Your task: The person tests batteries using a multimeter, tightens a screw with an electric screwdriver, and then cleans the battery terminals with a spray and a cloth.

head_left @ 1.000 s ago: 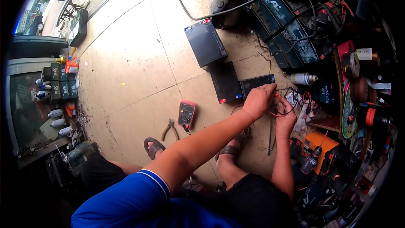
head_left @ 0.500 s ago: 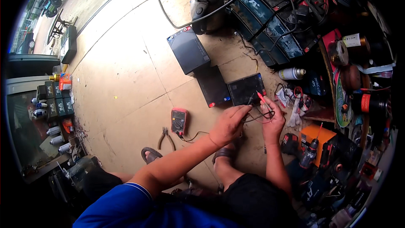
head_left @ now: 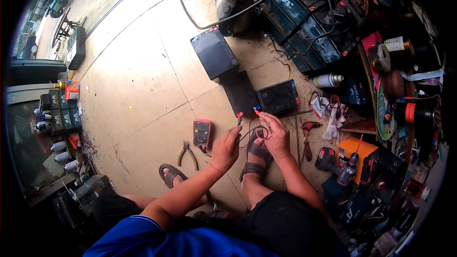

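Three black batteries with red and blue terminals lie together on the tiled floor: an upper one (head_left: 214, 56), a middle one (head_left: 239, 91) and a right one (head_left: 278, 98). My left hand (head_left: 225, 149) is closed around a black test probe (head_left: 239, 121), its tip at the middle battery's red terminal. Pinched in my right hand (head_left: 277, 135) is a red test probe (head_left: 258, 112), tip at the same battery's blue terminal. Whether the tips touch metal I cannot tell. Thin leads loop between my hands. A red-and-black multimeter (head_left: 203, 133) lies left of them.
Pliers (head_left: 188, 155) rest below the multimeter. Right of my right hand are a red-handled tool (head_left: 310, 125), white gloves (head_left: 331, 126), a cordless drill (head_left: 349, 169) and an orange box (head_left: 354, 154). Large batteries (head_left: 304, 24) and a spray can (head_left: 328, 81) stand farther back. My sandalled feet are close below.
Both hands have moved left with the probes, from the right battery to the middle battery's terminals. They are now farther apart. The red-handled tool on the floor has come into sight.
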`<state>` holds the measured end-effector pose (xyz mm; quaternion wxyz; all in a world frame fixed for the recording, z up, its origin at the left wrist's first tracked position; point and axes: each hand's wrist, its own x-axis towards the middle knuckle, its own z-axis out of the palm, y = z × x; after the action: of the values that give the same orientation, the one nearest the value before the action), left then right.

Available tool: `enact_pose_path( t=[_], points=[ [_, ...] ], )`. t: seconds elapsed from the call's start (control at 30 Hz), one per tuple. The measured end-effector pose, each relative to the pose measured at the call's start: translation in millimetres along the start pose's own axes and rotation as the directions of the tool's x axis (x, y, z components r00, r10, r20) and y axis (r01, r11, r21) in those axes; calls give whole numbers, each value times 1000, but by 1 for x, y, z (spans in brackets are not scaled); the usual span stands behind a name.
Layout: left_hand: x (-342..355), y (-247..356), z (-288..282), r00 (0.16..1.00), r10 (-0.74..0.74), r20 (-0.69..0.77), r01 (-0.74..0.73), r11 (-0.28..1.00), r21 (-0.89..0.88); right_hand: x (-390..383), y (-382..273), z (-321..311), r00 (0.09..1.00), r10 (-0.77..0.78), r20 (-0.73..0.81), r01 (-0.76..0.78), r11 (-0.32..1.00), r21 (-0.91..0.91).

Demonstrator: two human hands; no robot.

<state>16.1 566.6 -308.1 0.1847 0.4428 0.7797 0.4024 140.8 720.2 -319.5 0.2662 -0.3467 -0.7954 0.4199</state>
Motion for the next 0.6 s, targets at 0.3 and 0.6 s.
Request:
enact_pose_path(
  t=[0.3,0.6],
  points=[
    [3,-10,10,1000,8,23,-8,1000,19,-1,-5,-3,1000,10,2,-10,1000,-27],
    [4,-9,7,1000,-5,12,5,999,31,1,-4,0,1000,11,0,-11,999,-42]
  ],
)
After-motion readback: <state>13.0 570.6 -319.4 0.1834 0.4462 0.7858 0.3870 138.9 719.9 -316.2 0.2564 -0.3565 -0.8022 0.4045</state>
